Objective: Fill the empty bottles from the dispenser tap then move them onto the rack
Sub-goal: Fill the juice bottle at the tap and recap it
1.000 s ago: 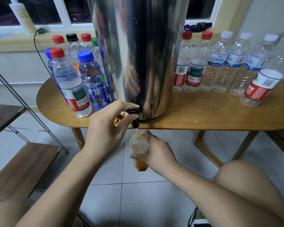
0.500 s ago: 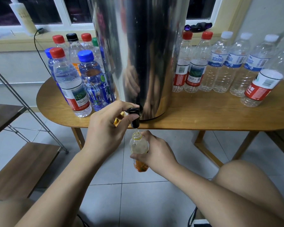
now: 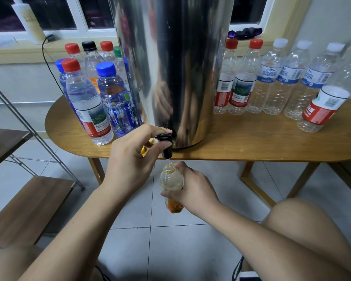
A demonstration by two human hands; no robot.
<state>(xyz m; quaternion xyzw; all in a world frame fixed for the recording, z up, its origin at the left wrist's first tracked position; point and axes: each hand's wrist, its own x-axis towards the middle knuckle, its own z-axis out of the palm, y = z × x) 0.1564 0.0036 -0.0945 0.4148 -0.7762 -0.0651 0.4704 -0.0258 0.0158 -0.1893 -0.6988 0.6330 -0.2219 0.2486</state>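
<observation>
A tall steel dispenser (image 3: 176, 63) stands on the wooden table (image 3: 251, 142), its black tap (image 3: 166, 145) hanging over the front edge. My left hand (image 3: 130, 159) pinches the tap's lever. Just below the spout, my right hand (image 3: 190, 189) grips a small uncapped bottle (image 3: 171, 177) with an orange label, held upright, its mouth under the tap. A thin stream of water runs into it. Capped filled bottles (image 3: 85, 98) stand left of the dispenser. Empty capped bottles (image 3: 272, 78) line up to its right.
A metal rack with wooden shelves (image 3: 28, 203) stands at the left, beside the table. My knee (image 3: 312, 230) is at the lower right. A cable (image 3: 49, 63) runs along the wall behind the table. A white bottle (image 3: 28, 19) stands on the windowsill.
</observation>
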